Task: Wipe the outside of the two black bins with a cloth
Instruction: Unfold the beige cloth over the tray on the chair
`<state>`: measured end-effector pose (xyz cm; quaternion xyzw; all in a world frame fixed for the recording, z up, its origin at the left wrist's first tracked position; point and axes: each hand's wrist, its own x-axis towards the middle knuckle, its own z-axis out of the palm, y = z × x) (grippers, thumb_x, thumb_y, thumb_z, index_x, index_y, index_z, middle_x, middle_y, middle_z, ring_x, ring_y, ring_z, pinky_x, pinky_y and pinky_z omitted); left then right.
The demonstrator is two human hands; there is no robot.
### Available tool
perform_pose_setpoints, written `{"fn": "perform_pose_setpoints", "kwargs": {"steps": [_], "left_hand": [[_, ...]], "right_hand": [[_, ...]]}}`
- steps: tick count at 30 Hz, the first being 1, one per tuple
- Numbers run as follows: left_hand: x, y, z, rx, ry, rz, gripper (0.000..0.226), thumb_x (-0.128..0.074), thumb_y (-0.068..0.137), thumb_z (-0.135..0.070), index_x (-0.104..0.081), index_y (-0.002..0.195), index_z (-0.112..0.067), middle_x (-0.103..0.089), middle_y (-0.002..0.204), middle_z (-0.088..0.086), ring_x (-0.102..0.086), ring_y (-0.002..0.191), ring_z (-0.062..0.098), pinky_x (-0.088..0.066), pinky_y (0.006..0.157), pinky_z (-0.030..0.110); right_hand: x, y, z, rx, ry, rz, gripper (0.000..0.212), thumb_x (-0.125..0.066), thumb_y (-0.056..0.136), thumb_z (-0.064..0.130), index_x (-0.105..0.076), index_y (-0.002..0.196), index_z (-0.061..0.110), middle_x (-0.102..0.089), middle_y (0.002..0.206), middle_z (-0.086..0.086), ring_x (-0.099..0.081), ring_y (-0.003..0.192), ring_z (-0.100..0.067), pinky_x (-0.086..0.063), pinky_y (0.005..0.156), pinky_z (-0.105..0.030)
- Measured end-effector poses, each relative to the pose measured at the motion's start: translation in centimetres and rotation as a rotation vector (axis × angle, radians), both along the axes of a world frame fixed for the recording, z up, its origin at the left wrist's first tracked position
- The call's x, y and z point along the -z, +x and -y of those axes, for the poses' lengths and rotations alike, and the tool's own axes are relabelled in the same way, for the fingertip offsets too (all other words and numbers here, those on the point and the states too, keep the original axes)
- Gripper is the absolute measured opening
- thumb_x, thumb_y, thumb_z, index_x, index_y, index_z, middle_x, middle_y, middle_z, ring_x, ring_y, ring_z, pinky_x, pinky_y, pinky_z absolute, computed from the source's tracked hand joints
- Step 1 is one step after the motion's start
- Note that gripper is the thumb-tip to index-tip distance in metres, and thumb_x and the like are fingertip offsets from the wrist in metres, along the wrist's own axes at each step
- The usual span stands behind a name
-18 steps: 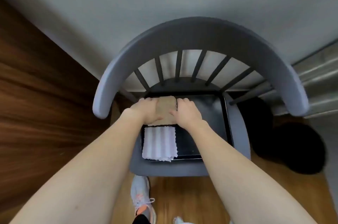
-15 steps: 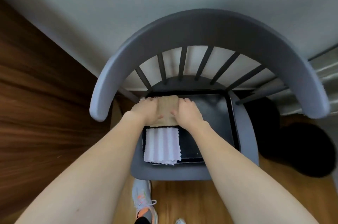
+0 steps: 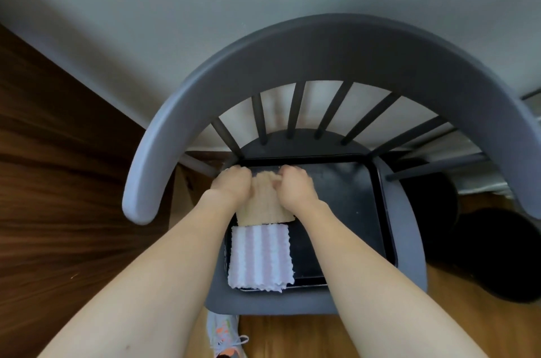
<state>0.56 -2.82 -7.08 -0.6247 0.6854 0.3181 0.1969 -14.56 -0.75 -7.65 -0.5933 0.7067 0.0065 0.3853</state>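
Note:
A tan cloth (image 3: 265,207) lies at the back left of a black tray (image 3: 345,202) on a grey chair seat. My left hand (image 3: 232,183) and my right hand (image 3: 295,185) both pinch the cloth's far edge, which is bunched up between them. A white and pink striped cloth (image 3: 259,258) lies flat on the tray just in front of the tan one. Two black bins (image 3: 497,252) stand on the floor to the right of the chair, partly hidden by its armrest.
The grey chair's curved backrest (image 3: 336,56) arcs over the seat, close to a pale wall. A dark wooden panel (image 3: 58,167) fills the left. My shoe (image 3: 224,334) shows on the wooden floor below the seat.
My hands have drawn closer together and closed on the tan cloth's far edge, bunching it. The view has moved nearer to the chair.

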Motion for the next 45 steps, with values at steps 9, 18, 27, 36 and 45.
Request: {"fn": "perform_pose_setpoints", "kwargs": {"steps": [9,18,27,36,45], "left_hand": [[-4.1,-2.1,0.4,-0.010,-0.093,-0.215,0.021,-0.063,0.094,-0.023,-0.049,0.080,-0.029,-0.059,0.090,0.003,-0.054,0.095,0.024,-0.039,0.068,0.034],[-4.7,-8.1,0.9,0.019,-0.269,-0.352,0.027,-0.082,0.082,-0.027,-0.055,0.086,-0.028,-0.056,0.080,-0.011,-0.056,0.088,0.022,-0.044,0.074,0.033],[-1.8,-9.8,0.9,-0.011,-0.562,-0.354,0.031,-0.087,0.078,-0.027,-0.062,0.095,-0.027,-0.063,0.091,-0.004,-0.059,0.091,0.021,-0.041,0.076,0.030],[-2.1,-10.8,-2.1,0.038,-0.728,-0.369,0.030,-0.088,0.077,-0.024,-0.062,0.092,-0.025,-0.060,0.085,-0.009,-0.058,0.091,0.019,-0.041,0.077,0.030],[-6.9,-14.6,-9.3,0.149,-0.677,-0.429,0.029,-0.069,0.085,-0.003,-0.062,0.078,-0.031,-0.062,0.080,-0.011,-0.056,0.077,0.011,-0.040,0.060,0.023]], "right_hand": [[-4.6,-3.9,-2.3,0.199,-0.095,0.101,0.008,-0.053,0.098,0.028,-0.051,0.100,0.021,-0.057,0.095,-0.002,-0.055,0.091,-0.026,-0.041,0.068,-0.034],[-4.7,-10.4,-3.9,0.248,-0.367,0.146,0.007,-0.057,0.095,0.026,-0.051,0.093,0.024,-0.058,0.086,0.005,-0.055,0.082,-0.021,-0.037,0.060,-0.031],[0.1,-13.4,-2.4,0.100,-0.681,0.239,0.011,-0.056,0.097,0.028,-0.048,0.091,0.026,-0.060,0.087,-0.001,-0.054,0.079,-0.021,-0.036,0.056,-0.029],[0.8,-14.6,-5.1,0.106,-0.824,0.296,0.009,-0.056,0.096,0.026,-0.050,0.089,0.023,-0.061,0.090,-0.004,-0.057,0.084,-0.026,-0.047,0.066,-0.037],[-3.0,-18.1,-11.0,0.187,-0.798,0.554,0.014,-0.060,0.092,0.019,-0.056,0.080,0.026,-0.057,0.079,0.010,-0.051,0.074,-0.008,-0.041,0.063,-0.023]]}}
